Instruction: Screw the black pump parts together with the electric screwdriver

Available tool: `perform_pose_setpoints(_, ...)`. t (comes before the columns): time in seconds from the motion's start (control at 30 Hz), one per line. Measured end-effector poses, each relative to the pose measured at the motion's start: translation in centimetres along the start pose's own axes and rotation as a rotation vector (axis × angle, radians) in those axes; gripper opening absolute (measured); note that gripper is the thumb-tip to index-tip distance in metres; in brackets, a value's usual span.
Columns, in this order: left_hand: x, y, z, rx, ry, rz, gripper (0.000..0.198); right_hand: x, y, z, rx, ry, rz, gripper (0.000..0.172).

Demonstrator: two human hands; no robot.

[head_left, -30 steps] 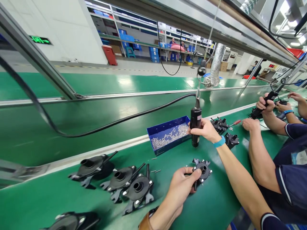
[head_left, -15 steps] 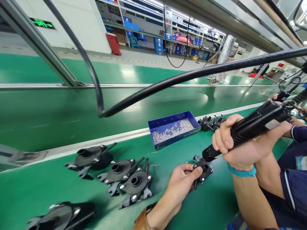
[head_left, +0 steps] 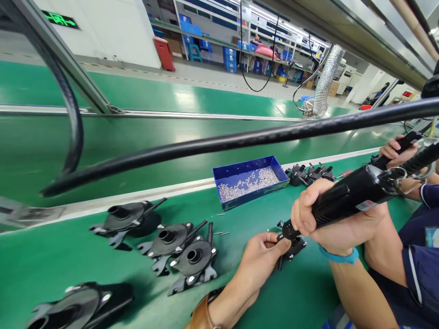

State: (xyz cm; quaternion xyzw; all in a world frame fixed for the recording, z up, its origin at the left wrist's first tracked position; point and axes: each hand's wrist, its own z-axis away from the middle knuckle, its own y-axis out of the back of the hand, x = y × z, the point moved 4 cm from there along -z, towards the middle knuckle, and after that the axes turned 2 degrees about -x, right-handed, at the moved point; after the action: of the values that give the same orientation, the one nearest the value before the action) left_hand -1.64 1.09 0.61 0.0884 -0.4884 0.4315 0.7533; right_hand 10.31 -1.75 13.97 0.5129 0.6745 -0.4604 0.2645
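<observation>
My right hand (head_left: 329, 219) is wrapped round a black electric screwdriver (head_left: 350, 194), tilted down to the left. Its nose meets a small black plastic assembly (head_left: 297, 246) on the green bench; the bit's tip is hidden. Thumb and fingers of my left hand (head_left: 265, 251) pinch that assembly's left side. Left of my left hand, similar black assemblies with round necks and silver screws lie on the bench, the nearest one (head_left: 195, 258) beside another (head_left: 169, 240). Farther off sits a blue tray (head_left: 252, 183) with many small silver parts (head_left: 240, 189) in it.
A thick black cable (head_left: 219, 144) hangs across the view above the bench. Several thin metal pins (head_left: 222, 233) lie loose near the tray. More black assemblies (head_left: 312, 172) stand right of it. At the right, a co-worker's hand (head_left: 394, 148) holds another black tool.
My right hand has brought the screwdriver left and down, so its nose now covers more of the assembly. The hanging cable has swung left and lower. My left hand keeps its pinch.
</observation>
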Motion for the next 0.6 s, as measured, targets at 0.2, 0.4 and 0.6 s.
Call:
perform_pose_setpoints(0.2, 0.0, -0.08, -0.02, 0.019, 0.012, 0.01, 0.045, 0.73, 0.18, -0.03, -0.025, -0.007, -0.009, 0.066)
perform_pose_setpoints(0.4, 0.05, -0.03, 0.08, 0.024, 0.013, 0.023, 0.045, 0.19, 0.27, 0.57, -0.016, 0.013, 0.014, 0.066)
perform_pose_setpoints(0.6, -0.11, 0.03, -0.24, 0.0, 0.007, 0.034, 0.049, 0.48, 0.06, 0.35, -0.038, -0.001, -0.052, 0.071)
